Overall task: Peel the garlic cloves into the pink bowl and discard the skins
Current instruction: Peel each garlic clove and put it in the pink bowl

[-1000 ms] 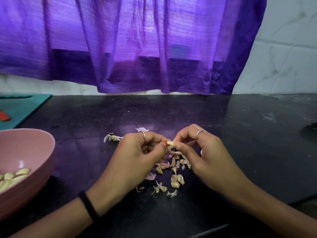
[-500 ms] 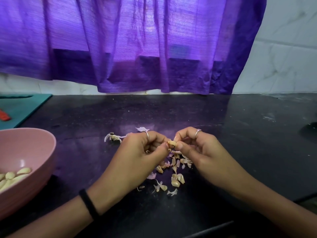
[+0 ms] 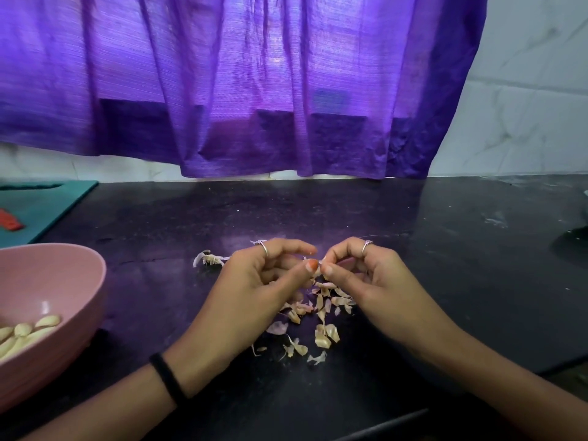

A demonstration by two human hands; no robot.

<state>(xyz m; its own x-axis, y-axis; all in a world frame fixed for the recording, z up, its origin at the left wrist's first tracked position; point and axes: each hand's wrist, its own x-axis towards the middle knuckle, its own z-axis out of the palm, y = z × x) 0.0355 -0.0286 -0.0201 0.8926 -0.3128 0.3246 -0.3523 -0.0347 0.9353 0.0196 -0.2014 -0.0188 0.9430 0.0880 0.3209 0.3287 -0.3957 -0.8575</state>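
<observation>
I am pinching a garlic clove [image 3: 319,265] between my left hand [image 3: 254,294] and right hand [image 3: 366,281] at frame centre, with the pink bowl [image 3: 79,268] lying lower left, nearer my left grip.

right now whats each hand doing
left hand: fingers pinching the garlic clove.
right hand: fingers pinching the same clove's skin.
</observation>
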